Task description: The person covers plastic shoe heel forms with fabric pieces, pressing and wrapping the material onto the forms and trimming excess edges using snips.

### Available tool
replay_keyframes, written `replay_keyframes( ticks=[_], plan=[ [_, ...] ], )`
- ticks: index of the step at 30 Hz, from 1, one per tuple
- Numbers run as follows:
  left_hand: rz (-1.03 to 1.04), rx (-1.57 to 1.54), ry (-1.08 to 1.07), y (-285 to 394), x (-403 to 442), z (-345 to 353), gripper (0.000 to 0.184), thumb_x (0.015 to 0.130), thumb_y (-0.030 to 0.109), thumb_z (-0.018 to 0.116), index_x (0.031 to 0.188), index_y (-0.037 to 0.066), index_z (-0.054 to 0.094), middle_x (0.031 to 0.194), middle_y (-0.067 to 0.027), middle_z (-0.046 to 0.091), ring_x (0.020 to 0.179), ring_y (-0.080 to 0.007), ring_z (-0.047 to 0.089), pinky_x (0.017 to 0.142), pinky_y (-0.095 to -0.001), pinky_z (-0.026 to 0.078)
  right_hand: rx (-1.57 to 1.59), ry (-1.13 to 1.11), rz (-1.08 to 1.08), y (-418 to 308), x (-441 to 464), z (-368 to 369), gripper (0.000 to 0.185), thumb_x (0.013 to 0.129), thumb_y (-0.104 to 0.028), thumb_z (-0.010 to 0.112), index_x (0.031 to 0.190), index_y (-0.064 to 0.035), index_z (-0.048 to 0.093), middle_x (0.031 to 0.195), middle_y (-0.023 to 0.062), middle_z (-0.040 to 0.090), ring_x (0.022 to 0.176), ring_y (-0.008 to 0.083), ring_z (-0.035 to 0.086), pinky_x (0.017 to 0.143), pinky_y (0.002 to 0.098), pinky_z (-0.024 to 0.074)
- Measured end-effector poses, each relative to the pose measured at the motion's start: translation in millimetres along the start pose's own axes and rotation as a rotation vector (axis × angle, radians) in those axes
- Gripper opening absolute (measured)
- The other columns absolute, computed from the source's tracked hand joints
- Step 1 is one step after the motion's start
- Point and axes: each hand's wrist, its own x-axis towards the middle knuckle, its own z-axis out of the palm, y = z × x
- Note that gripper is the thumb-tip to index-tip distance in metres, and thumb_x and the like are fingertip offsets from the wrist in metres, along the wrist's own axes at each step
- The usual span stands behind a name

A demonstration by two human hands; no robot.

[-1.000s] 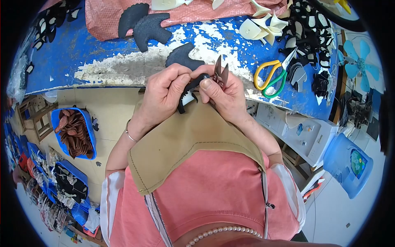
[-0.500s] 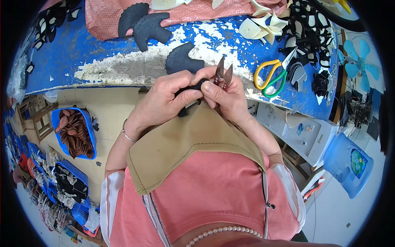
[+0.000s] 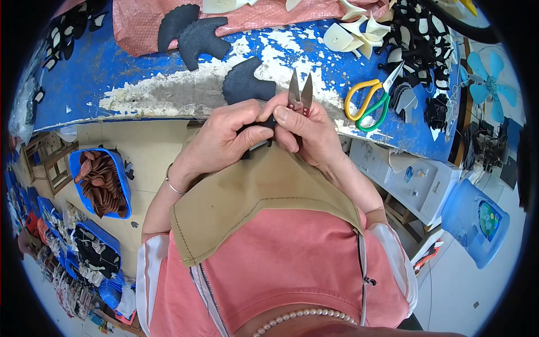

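Observation:
My left hand (image 3: 224, 135) is closed, thumb and fingers pinching a small black piece (image 3: 263, 130) at the table's front edge. My right hand (image 3: 314, 132) meets it there, its thumb and fingertips at the piece's right end. Thread snips (image 3: 299, 98) lie within my right hand, their two pointed blades upward and slightly apart. Most of the black piece is hidden by my fingers. Just beyond my hands, a dark scalloped cutout (image 3: 247, 83) lies flat on the worn blue table (image 3: 140, 73).
Scissors with yellow and green handles (image 3: 366, 106) lie to the right. Behind them are cream moulded shapes (image 3: 339, 38) and a heap of black-and-white pieces (image 3: 412, 42). Two dark cutouts (image 3: 205, 44) rest by a pink sheet (image 3: 135, 31). A blue bin (image 3: 128, 194) holds brown pieces on the floor.
The snips have turned more upright, their blades shifting slightly left. My right fingers have shifted a little around the black piece; my left hand keeps its pinch.

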Motion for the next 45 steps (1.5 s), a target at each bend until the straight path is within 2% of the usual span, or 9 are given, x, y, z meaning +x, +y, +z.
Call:
replay_keyframes(
  ticks=[4,9,13,18,19,23,28,38,45],
  plan=[
    [-0.001,-0.033,0.000,-2,-2,-1,0.019,0.086,0.011,0.062,0.077,0.003,0.047,0.071,-0.0003,0.049,0.060,-0.0123,0.038,0.056,-0.0266,0.035,0.069,-0.025,0.080,-6,3,0,0.023,0.095,-0.018,0.050,0.096,0.0019,0.062,0.049,0.0025,0.048,0.039,0.0061,0.037,0.040,0.0158,0.0263],
    [0.004,-0.031,-0.044,-4,-1,-2,0.011,0.087,0.010,0.061,0.083,0.002,0.055,0.074,-0.0004,0.055,0.063,-0.0111,0.046,0.059,-0.0244,0.039,-0.108,-0.028,0.095,-10,4,-1,0.025,0.096,-0.020,0.049,0.098,0.0016,0.060,0.052,0.0020,0.049,0.040,0.0057,0.038,0.044,0.0169,0.0310],
    [-0.085,-0.327,0.145,3,-1,2,0.013,0.088,0.010,0.059,0.097,0.001,0.063,0.080,-0.0019,0.062,0.070,-0.0106,0.055,0.065,-0.0214,0.043,-0.060,0.163,-0.143,-4,6,-2,0.022,0.096,-0.021,0.050,0.101,-0.0018,0.059,0.058,-0.0002,0.052,0.048,0.0049,0.042,0.043,0.0167,0.0281],
    [-0.081,-0.447,0.148,1,2,-7,0.023,0.088,0.008,0.059,0.109,0.000,0.063,0.086,-0.0041,0.067,0.078,-0.0114,0.061,0.069,-0.0198,0.046,-0.272,0.145,-0.232,-6,3,-15,0.017,0.093,-0.018,0.054,0.098,-0.0021,0.057,0.064,-0.0002,0.054,0.050,0.0074,0.044,0.046,0.0190,0.0320],
    [-0.079,-0.447,0.148,1,2,-7,0.023,0.088,0.008,0.059,0.109,0.000,0.063,0.086,-0.0041,0.067,0.078,-0.0114,0.061,0.069,-0.0198,0.046,-0.273,0.145,-0.234,-5,3,-16,0.017,0.093,-0.018,0.054,0.098,-0.0021,0.057,0.064,-0.0002,0.054,0.050,0.0074,0.044,0.046,0.0190,0.0320],
    [-0.085,-0.375,0.246,-2,-1,-4,0.022,0.087,0.007,0.061,0.108,0.000,0.064,0.085,-0.0041,0.066,0.071,-0.0111,0.058,0.065,-0.0202,0.044,-0.807,0.204,-0.394,3,-1,-9,0.019,0.089,-0.021,0.061,0.093,-0.0028,0.055,0.066,0.0007,0.054,0.051,0.0114,0.046,0.047,0.0229,0.0364],
    [-0.030,-0.123,0.334,-3,-2,1,0.022,0.085,0.006,0.063,0.107,0.000,0.065,0.083,-0.0040,0.065,0.066,-0.0108,0.053,0.061,-0.0210,0.042,-1.045,0.273,-0.395,-1,-3,4,0.024,0.086,-0.025,0.065,0.090,-0.0038,0.055,0.067,0.0034,0.055,0.051,0.0147,0.048,0.047,0.0256,0.0399],
    [0.083,-0.027,0.381,-11,-3,3,0.023,0.082,0.006,0.065,0.105,0.003,0.068,0.080,-0.0041,0.064,0.068,-0.0119,0.051,0.061,-0.0224,0.040,-1.251,0.270,-0.430,-5,0,10,0.029,0.085,-0.032,0.066,0.084,-0.0051,0.055,0.065,0.0052,0.056,0.051,0.0183,0.051,0.046,0.0280,0.0410],
    [0.010,0.023,0.368,-6,-8,-2,0.023,0.081,0.004,0.066,0.104,0.005,0.068,0.081,-0.0038,0.064,0.070,-0.0125,0.051,0.064,-0.0232,0.041,-1.269,0.212,-0.408,-3,5,11,0.030,0.085,-0.034,0.064,0.081,-0.0064,0.054,0.060,0.0052,0.055,0.048,0.0197,0.052,0.044,0.0295,0.0408]
  ],
)
